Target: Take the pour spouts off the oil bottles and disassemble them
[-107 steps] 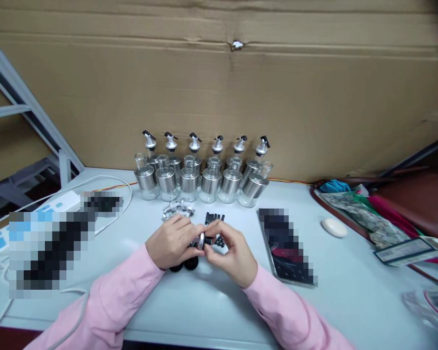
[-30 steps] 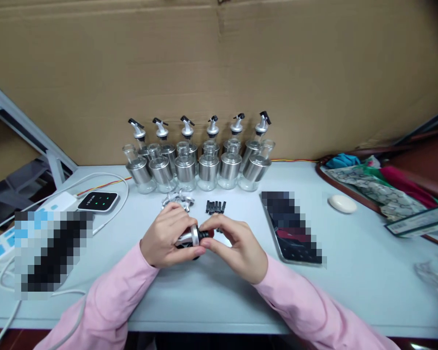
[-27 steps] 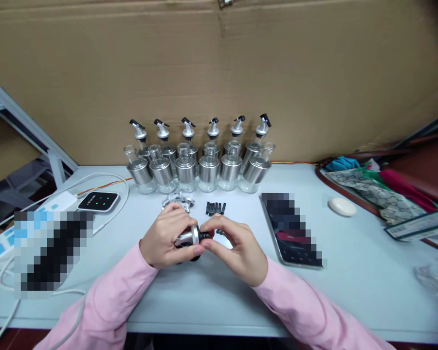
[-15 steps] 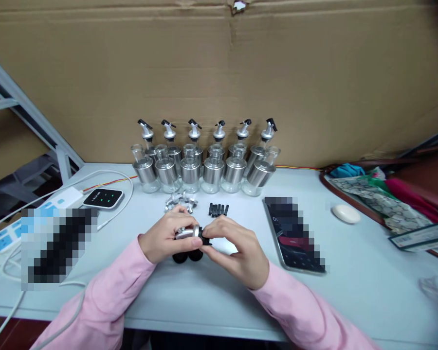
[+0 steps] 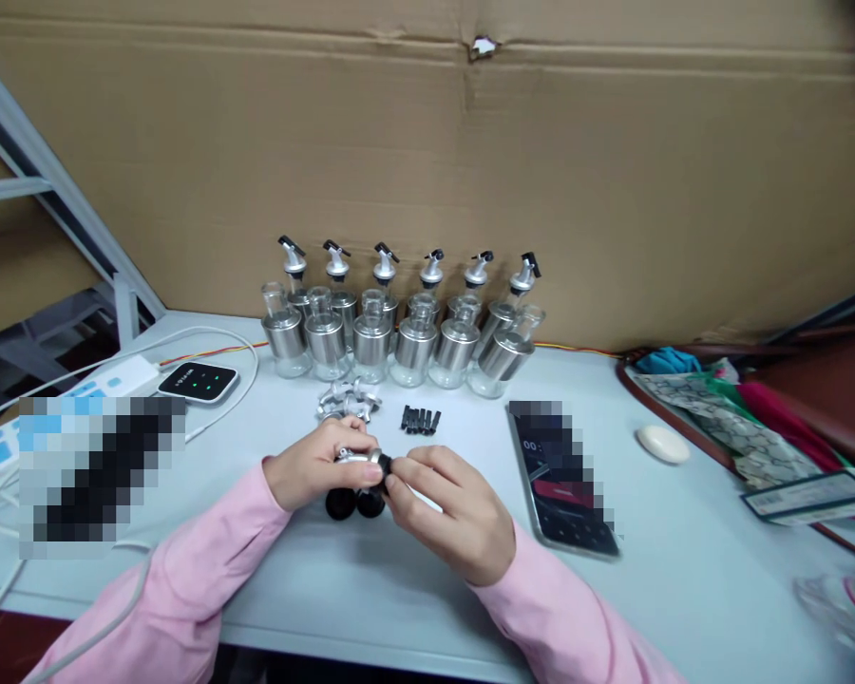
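A silver pour spout [image 5: 351,457] lies sideways in my left hand [image 5: 313,467], closed around it with the thumb along the side. At its right end, the fingertips of my right hand [image 5: 462,508] pinch a black stopper [image 5: 386,465], which is partly hidden by the fingers. Just below, black round parts [image 5: 340,503] rest on the table. A heap of silver spout parts [image 5: 349,399] is behind my left hand. Several small black levers [image 5: 420,420] lie in a row farther right.
Open glass bottles with steel sleeves [image 5: 371,337] stand in a row, with spout-topped bottles [image 5: 385,271] behind. A phone [image 5: 562,484] and a white oval object [image 5: 662,444] are at right. On the left are a black-topped device [image 5: 199,382], a power strip [image 5: 124,377] and cables.
My right fingers have shifted their grip on the black stopper, which now sits close against the spout. The camera view has tilted slightly.
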{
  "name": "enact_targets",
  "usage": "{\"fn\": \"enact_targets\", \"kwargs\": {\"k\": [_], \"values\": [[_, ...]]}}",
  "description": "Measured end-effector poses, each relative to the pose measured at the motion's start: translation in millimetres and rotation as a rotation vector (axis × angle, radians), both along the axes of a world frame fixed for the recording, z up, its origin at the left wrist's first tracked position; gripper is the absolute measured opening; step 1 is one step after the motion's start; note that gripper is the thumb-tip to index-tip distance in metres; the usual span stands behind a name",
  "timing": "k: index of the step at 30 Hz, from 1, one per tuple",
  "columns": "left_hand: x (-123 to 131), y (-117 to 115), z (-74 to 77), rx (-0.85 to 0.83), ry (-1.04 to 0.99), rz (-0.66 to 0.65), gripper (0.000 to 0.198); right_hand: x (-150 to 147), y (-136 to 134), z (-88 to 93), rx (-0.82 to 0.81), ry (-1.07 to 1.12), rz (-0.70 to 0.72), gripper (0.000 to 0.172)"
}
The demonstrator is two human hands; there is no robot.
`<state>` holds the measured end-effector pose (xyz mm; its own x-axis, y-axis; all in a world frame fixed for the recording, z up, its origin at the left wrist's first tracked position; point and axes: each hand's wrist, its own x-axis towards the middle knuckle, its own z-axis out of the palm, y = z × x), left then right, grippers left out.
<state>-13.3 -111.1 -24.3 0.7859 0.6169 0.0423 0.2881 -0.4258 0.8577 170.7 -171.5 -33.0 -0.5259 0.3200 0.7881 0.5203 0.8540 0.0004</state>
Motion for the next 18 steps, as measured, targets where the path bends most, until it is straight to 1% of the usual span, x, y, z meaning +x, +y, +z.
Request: {"fn": "enact_targets", "kwargs": {"k": [2, 5, 10, 15, 18], "values": [[-0.6, 0.3, -1.2, -0.019, -0.01, 0.005, 0.05, 0.3, -0.2, 2.6, 0.053, -0.014, -0.02, 0.014], [-1.0, 0.2, -1.2, -0.023, -0.025, 0.012, 0.047, 0.3, 0.5, 3.8, 0.075, -0.021, -0.05, 0.012], [-1.5, -0.5, 2.2, 0.011, -0.04, 0.017, 0.046, -0.5, 1.9, 1.4, 0.078, 0.003, -0.081, 0.011], [-2.4, -0.9, 3.6, 0.055, -0.036, 0.003, 0.046, -0.7, 3.5, 0.0, 0.067, 0.011, -0.07, 0.015], [-2.3, -1.1, 2.7, 0.101, -0.012, -0.002, 0.048, 0.0, 4.9, -2.6, 0.025, 0.003, -0.057, 0.016]]}}
